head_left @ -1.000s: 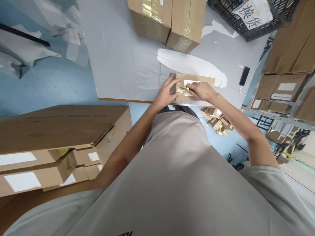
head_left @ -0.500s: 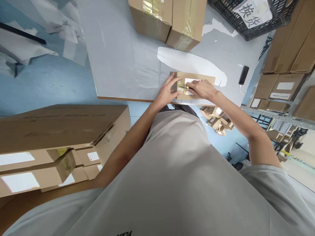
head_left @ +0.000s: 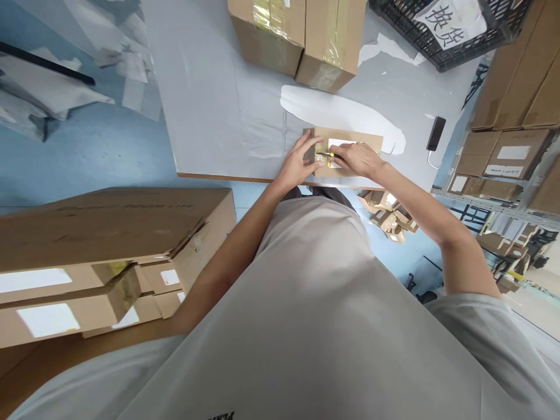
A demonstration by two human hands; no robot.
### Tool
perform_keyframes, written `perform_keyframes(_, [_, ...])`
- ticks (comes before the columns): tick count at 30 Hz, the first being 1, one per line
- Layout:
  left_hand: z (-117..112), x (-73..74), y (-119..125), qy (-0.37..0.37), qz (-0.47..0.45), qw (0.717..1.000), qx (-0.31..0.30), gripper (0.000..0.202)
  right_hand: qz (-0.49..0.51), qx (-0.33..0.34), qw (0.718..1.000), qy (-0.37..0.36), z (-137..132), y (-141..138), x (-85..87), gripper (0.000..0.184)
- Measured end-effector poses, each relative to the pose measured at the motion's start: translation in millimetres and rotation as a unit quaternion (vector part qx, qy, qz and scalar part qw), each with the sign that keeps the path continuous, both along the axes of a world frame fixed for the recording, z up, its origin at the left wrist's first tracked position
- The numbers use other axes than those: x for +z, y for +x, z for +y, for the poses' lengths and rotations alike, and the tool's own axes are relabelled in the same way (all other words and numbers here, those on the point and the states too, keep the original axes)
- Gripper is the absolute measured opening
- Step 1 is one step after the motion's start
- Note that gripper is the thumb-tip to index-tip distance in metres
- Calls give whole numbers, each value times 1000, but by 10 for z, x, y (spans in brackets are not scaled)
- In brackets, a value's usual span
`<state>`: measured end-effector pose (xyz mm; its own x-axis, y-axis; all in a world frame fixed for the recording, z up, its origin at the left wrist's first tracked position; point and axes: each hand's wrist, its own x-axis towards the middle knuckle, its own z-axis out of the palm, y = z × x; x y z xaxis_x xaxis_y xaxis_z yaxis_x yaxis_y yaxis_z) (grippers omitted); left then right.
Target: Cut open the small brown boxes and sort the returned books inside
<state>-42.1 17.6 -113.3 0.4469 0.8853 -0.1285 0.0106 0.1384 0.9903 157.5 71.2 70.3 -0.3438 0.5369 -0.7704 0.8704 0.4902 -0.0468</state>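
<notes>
A small brown cardboard box (head_left: 371, 143) lies flat near the front edge of the table (head_left: 205, 128), with a white label (head_left: 336, 142) and shiny tape (head_left: 321, 146) on top. My left hand (head_left: 294, 163) grips its left end, fingers on the far side and thumb on the near side. Closed in my right hand (head_left: 359, 158) is a yellow and black utility knife (head_left: 332, 156). Its blade points left and lies at the tape; how deep the tip sits cannot be made out. My right fingers cover part of the label and the knife's handle.
Behind the box lies a white paper strip (head_left: 341, 111). Two taped cartons (head_left: 328, 41) and a black crate (head_left: 459, 46) stand farther back. A phone (head_left: 436, 134) with a white cable is at the right. Large boxes (head_left: 109, 227) are stacked at left, shelved cartons (head_left: 511, 146) at right.
The knife's blade has shifted very slightly left along the tape. Both hands and the box stay almost in place, while the surroundings shift slightly with the camera.
</notes>
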Motion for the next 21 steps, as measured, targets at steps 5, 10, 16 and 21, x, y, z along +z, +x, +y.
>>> perform_keyframes(5, [-5,8,-4,11,22,1000,1,96,-1,8,1000,3,9,-18,12,50])
perform_keyframes(10, [-4,-2,-9,0,14,1000,1,95,-4,11,1000,15,10,-54,21,50])
perform_keyframes(16, [9,-26,-10,-9,10,1000,2,95,-14,12,1000,25,24,-114,40,50])
perform_keyframes(21, [27,-37,-22,-14,5,1000,-1,99,-6,21,999,31,26,-138,-30,50])
